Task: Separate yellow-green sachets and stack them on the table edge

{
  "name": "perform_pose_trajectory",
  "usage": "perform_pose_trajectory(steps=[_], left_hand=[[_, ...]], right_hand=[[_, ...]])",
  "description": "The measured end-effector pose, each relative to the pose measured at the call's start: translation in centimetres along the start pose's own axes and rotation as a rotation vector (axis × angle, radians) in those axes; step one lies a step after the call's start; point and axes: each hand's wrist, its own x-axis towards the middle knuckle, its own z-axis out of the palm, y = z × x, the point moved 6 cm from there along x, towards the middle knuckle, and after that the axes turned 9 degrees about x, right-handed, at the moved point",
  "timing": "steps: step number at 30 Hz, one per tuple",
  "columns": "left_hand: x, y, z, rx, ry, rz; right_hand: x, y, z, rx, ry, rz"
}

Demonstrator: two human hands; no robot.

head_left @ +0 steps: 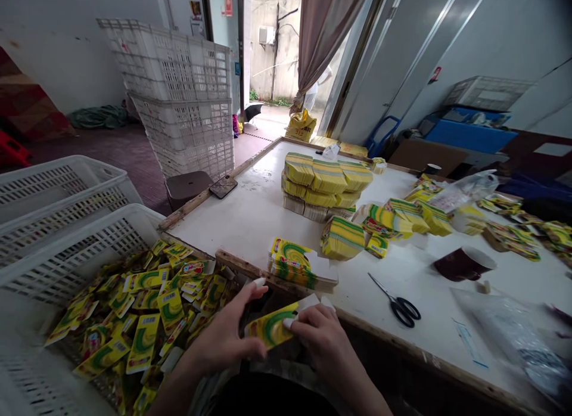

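Note:
A small flat yellow-and-green carton (272,328) with a white end flap is pinched in my right hand (319,329), in front of the table's near edge. My left hand (232,326) is at the carton's other end, thumb and forefinger spread apart around it; whether the thumb touches it I cannot tell. White covers show on some fingertips. Just beyond my hands, a stack of like cartons (292,261) lies at the table edge. To the left, a white plastic crate (80,261) holds a loose heap of folded cartons (145,338).
Bundled cartons (326,180) are piled farther back on the white table (250,213). Black-handled scissors (397,306), a dark mug (462,264) and a clear plastic bag (513,332) lie to the right. A phone (223,187) rests at the left edge, near stacked crates (179,100).

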Motion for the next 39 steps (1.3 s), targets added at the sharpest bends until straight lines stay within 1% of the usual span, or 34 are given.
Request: perform_pose_trajectory(steps=[2, 3, 4, 5, 7, 8, 9, 10, 12, 13, 15, 17, 20, 23, 25, 27, 28, 30, 33, 35, 39], left_hand=[[0.1, 0.4, 1.6, 0.18, -0.114, -0.028], [0.2, 0.6, 2.4, 0.228, -0.143, -0.035], [0.3, 0.8, 3.0, 0.257, -0.137, -0.038], [0.4, 0.9, 3.4, 0.275, -0.099, -0.044], [0.4, 1.0, 3.8, 0.312, 0.004, -0.05], [0.2, 1.0, 4.1, 0.333, 0.036, -0.037], [0.1, 1.0, 4.4, 0.35, 0.047, -0.011], [0.0, 1.1, 4.9, 0.361, 0.047, 0.025], [-0.3, 1.1, 6.0, 0.376, 0.029, 0.09], [-0.5, 1.1, 6.4, 0.383, 0.025, 0.106], [-0.6, 1.0, 7.1, 0.393, 0.017, 0.114], [-0.6, 1.0, 7.3, 0.401, 0.012, 0.113], [-0.5, 1.2, 7.0, 0.417, 0.018, 0.125], [0.0, 1.3, 6.6, 0.432, -0.017, 0.128], [0.4, 1.1, 6.4, 0.432, -0.031, 0.106], [0.7, 1.1, 6.1, 0.428, 0.009, 0.1], [0.7, 1.2, 6.0, 0.421, 0.04, 0.105], [0.8, 1.3, 5.7, 0.405, 0.108, 0.104], [0.6, 0.9, 4.9, 0.423, 0.171, 0.042], [0.5, 0.6, 4.4, 0.458, 0.184, -0.003], [0.4, 0.1, 3.5, 0.498, 0.179, -0.062]], right_hand=[[0.0, -1.2, 0.4, 0.002, -0.03, -0.058], [0.0, -1.6, 0.4, 0.028, -0.013, -0.065], [-0.1, -1.6, 0.3, 0.061, 0.041, -0.044], [-0.3, -1.2, 0.0, 0.101, 0.13, 0.012], [-1.2, 0.5, -0.3, 0.238, 0.329, 0.189], [-1.6, 1.6, 0.0, 0.35, 0.395, 0.286], [-2.0, 2.5, 0.7, 0.492, 0.417, 0.383], [-2.3, 3.3, 1.7, 0.653, 0.396, 0.471], [-2.4, 3.9, 3.9, 0.965, 0.294, 0.602], [-2.5, 3.9, 4.6, 1.076, 0.261, 0.646], [-2.4, 3.8, 5.2, 1.182, 0.247, 0.684], [-2.3, 3.9, 5.1, 1.176, 0.256, 0.675], [-2.2, 4.4, 4.9, 1.107, 0.238, 0.633], [-2.5, 4.5, 4.6, 0.919, 0.225, 0.548], [-2.5, 3.6, 4.5, 0.731, 0.157, 0.439], [-2.4, 2.5, 4.5, 0.59, 0.075, 0.328], [-2.4, 2.1, 4.4, 0.55, 0.054, 0.285], [-2.3, 1.9, 4.0, 0.509, 0.047, 0.22], [-2.2, 2.4, 3.2, 0.439, 0.085, 0.151], [-2.2, 2.9, 3.2, 0.383, 0.059, 0.133], [-2.1, 3.2, 3.9, 0.283, -0.109, 0.198]])
